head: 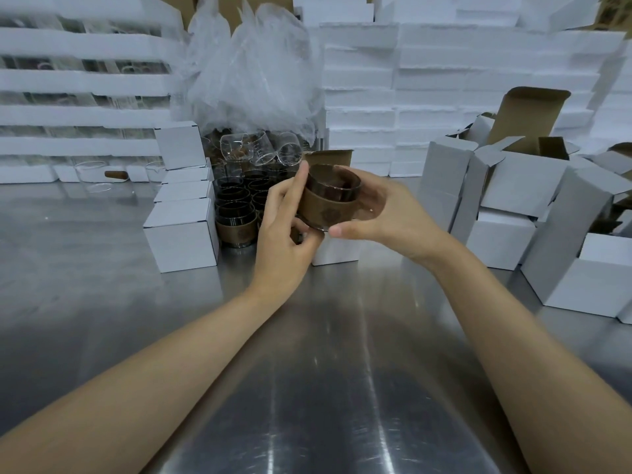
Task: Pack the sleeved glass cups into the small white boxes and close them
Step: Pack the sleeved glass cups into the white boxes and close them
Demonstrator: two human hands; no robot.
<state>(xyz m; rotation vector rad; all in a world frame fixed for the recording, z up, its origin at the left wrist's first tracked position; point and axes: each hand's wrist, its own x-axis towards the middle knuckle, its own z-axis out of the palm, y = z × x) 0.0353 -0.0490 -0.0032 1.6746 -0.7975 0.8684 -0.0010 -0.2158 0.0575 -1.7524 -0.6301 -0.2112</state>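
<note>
Head view: sleeved glass cup (330,203) held tilted above the table (307,336), just over an open small white box (337,249). Gripped by left hand (284,230), fingers (301,179) curled against the sleeve, and by right hand (386,210), wrapped round the far side, thumb under the base. More sleeved cups (236,206) and closed boxes (181,234) just left.

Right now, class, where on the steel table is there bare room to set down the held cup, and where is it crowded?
Bare: steel table between the forearms, and left of the closed white cardboard boxes. Crowded: brown-sleeved glass cups beside them; open white boxes at right.
</note>
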